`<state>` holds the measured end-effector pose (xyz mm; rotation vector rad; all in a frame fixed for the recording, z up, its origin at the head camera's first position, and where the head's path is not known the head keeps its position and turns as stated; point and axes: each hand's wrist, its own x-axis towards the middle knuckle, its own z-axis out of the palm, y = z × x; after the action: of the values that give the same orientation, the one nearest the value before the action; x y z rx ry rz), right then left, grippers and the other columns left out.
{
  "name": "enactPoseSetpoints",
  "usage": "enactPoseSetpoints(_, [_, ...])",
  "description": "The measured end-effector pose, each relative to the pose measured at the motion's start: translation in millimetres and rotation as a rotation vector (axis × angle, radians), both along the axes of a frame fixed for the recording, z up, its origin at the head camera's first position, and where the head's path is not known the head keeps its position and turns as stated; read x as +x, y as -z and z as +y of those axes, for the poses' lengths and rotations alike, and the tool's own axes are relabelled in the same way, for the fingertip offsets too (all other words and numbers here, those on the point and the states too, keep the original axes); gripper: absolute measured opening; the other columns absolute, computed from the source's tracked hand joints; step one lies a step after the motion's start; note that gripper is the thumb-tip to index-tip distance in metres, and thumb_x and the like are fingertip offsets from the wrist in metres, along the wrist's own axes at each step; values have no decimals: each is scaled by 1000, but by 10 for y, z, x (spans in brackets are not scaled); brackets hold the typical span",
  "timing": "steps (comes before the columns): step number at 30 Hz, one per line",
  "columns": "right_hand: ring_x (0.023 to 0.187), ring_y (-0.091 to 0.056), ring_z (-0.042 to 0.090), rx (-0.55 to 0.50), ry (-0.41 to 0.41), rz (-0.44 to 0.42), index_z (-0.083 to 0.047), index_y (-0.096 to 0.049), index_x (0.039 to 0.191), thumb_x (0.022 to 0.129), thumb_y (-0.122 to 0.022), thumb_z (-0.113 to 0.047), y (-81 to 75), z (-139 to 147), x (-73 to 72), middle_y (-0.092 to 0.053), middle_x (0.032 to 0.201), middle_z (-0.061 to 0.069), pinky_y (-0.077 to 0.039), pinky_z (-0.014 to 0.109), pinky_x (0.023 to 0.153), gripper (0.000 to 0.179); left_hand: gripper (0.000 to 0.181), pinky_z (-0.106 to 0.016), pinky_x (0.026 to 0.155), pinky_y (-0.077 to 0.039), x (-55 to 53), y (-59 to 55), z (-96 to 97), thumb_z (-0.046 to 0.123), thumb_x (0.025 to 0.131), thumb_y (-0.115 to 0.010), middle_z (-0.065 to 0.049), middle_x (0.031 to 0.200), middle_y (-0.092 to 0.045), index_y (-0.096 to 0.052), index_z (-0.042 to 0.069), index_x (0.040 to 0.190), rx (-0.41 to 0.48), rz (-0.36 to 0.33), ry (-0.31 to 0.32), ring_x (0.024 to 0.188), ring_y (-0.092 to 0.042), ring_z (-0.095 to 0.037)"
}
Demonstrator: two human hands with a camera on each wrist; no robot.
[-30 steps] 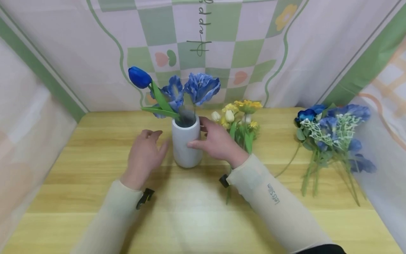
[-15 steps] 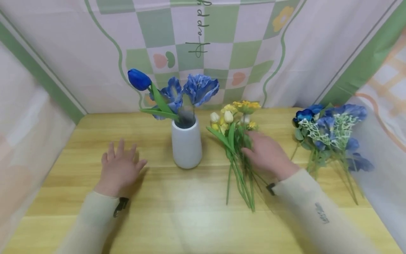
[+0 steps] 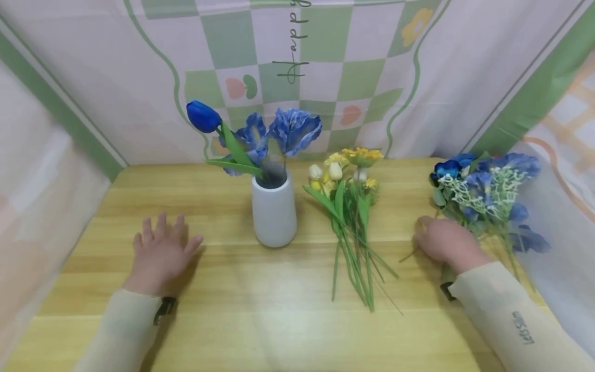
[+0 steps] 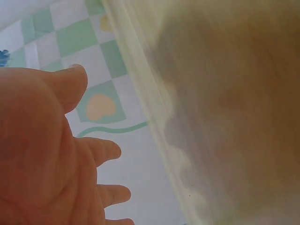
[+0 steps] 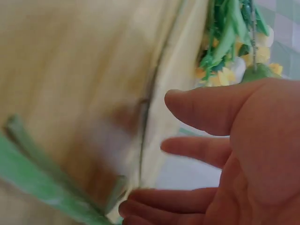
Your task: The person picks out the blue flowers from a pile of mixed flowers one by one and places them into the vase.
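Observation:
A white vase (image 3: 274, 219) stands upright on the table. In it are a blue tulip (image 3: 203, 117) and ruffled blue flowers (image 3: 296, 132). My left hand (image 3: 160, 256) is left of the vase, fingers spread and nothing in them; the left wrist view shows its bare palm (image 4: 42, 145). Over at the right, my right hand (image 3: 448, 243) is at the stems of a blue flower bunch (image 3: 483, 188). In the right wrist view a thin dark stem (image 5: 149, 108) runs past its fingertips, and the thumb (image 5: 201, 110) and index finger stay apart.
Between vase and right hand lies a bunch of yellow and white flowers (image 3: 346, 175), its green stems (image 3: 355, 258) pointing toward me. A printed cloth (image 3: 321, 36) hangs behind the wooden table (image 3: 279, 330).
My right hand has let go of the vase and moved right, past the yellow flowers to the blue bunch. My left hand has drawn back to the left, its fingers spreading. The vase stays put.

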<state>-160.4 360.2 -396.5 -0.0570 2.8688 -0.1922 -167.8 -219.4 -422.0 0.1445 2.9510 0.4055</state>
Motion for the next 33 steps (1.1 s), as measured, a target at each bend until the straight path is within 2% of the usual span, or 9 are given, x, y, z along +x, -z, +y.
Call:
enactPoseSetpoints(4, [94, -61, 51, 15, -84, 32, 3, -65, 110, 101, -46, -18, 38, 23, -6, -66, 100, 28, -47, 64, 80, 30, 87, -78, 103, 4, 19, 36, -32, 67, 101, -24, -37, 156, 6, -16, 1, 158, 4, -11, 3, 135, 14, -64])
enactPoseSetpoints(8, [75, -63, 41, 38, -114, 90, -6, -64, 80, 99, -49, -13, 53, 6, -4, -65, 80, 16, -49, 60, 69, 25, 87, -78, 103, 4, 45, 41, -38, 66, 101, -26, -38, 156, 6, -17, 0, 157, 9, -15, 5, 135, 13, -64])
enactPoseSetpoints(14, [70, -62, 40, 43, -76, 95, -1, -65, 78, 93, -48, -9, 31, -20, 26, -64, 79, 19, -51, 58, 65, 24, 87, -76, 103, 9, 98, 36, -49, 66, 101, -25, -37, 156, 8, -21, -1, 156, 32, -45, 9, 135, 17, -62])
enactPoseSetpoints(19, [81, -62, 49, 6, -23, 79, 12, -63, 101, 93, -47, -8, 35, -16, 70, -64, 90, 30, -50, 63, 74, 27, 87, -75, 103, 10, 120, 29, -64, 66, 101, -26, -37, 156, 7, -23, -2, 155, 42, -48, 12, 135, 18, -62])
enactPoseSetpoints(20, [80, -61, 48, -4, -10, 74, 13, -62, 101, 93, -47, -7, 37, -11, 87, -64, 89, 30, -50, 62, 73, 26, 87, -75, 103, 9, 121, 28, -64, 66, 101, -27, -37, 156, 7, -23, -2, 155, 41, -46, 13, 135, 17, -63])
enactPoseSetpoints(23, [72, -61, 42, -32, 16, 66, 10, -61, 90, 88, -49, -4, 30, 0, 143, -63, 81, 24, -51, 59, 68, 19, 87, -75, 104, 8, 124, 22, -63, 66, 101, -27, -37, 156, 6, -25, -2, 155, 40, -47, 16, 135, 15, -63])
enactPoseSetpoints(26, [63, -57, 32, -42, 28, 52, -2, -57, 71, 84, -50, -2, 9, -3, 165, -60, 71, 13, -50, 55, 62, 14, 87, -75, 104, 8, 124, 21, -65, 66, 101, -28, -37, 156, 5, -26, -2, 154, 39, -52, 22, 135, 16, -63])
enactPoseSetpoints(31, [61, -54, 30, -51, 69, 8, -4, -56, 67, 79, -51, -1, 15, 42, 97, -59, 71, 14, -48, 50, 58, 13, 85, -75, 105, 5, 120, 26, -55, 64, 101, -31, -37, 157, 1, -31, -3, 152, 41, -21, 29, 137, 11, -62])
enactPoseSetpoints(33, [56, -56, 29, -94, 106, -31, -5, -57, 64, 81, -52, -5, 21, 78, 83, -60, 65, 13, -49, 47, 59, 18, 82, -75, 106, 3, 115, 24, -46, 62, 102, -33, -38, 157, -2, -34, -4, 151, 43, 10, 31, 138, 7, -62])
